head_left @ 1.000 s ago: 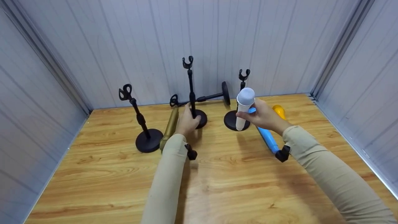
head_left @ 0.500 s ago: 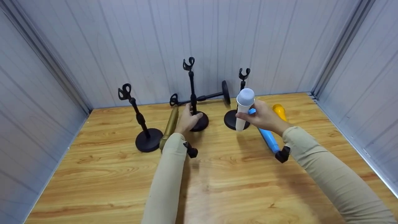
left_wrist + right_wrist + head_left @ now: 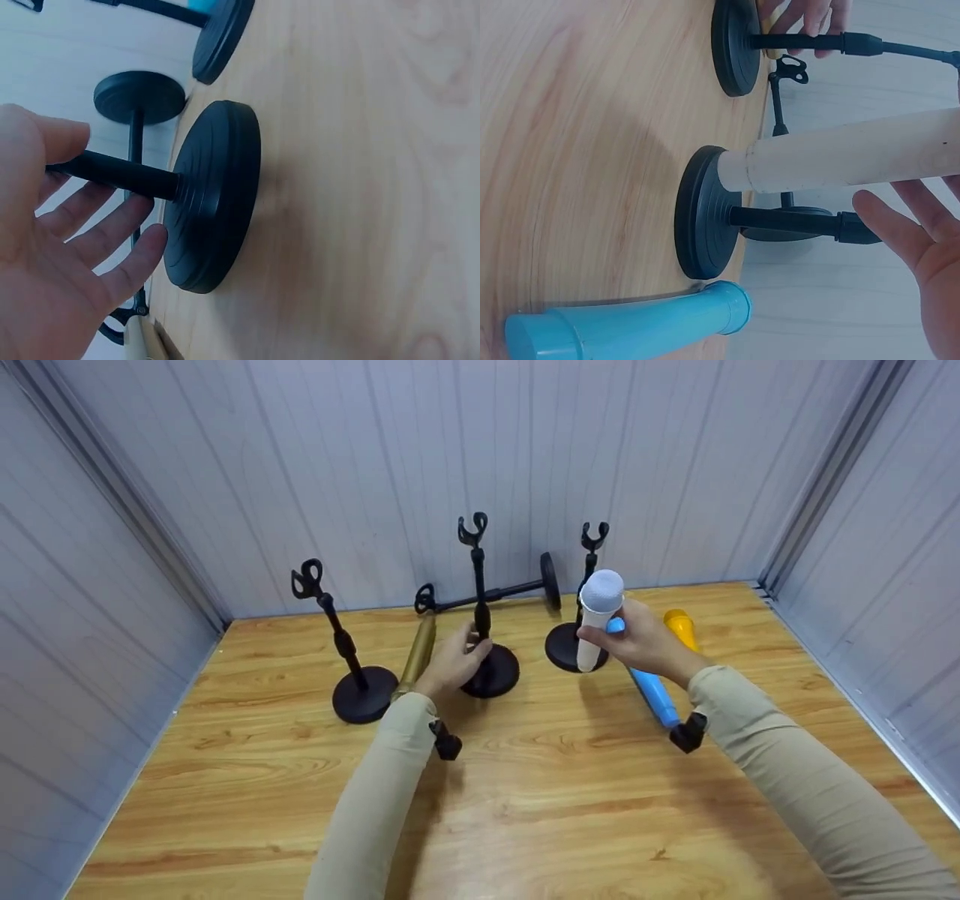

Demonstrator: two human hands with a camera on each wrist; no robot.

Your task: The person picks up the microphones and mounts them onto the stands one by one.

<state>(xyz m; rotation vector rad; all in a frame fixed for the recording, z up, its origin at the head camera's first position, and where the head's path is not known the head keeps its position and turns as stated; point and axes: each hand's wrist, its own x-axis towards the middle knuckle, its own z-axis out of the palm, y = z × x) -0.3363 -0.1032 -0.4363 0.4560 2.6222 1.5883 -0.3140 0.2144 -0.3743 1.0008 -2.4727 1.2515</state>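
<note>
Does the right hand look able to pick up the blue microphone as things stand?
Probably not: the blue microphone lies nearby on the table, but the right hand holds the white microphone and would likely have to release it first.

Narrow gap between upright stands (image 3: 482, 619), fallen stand (image 3: 514, 589) behind

Long beige sleeves (image 3: 375, 802), snug cuffs (image 3: 409, 716), black angular wrist devices (image 3: 448, 742)
</note>
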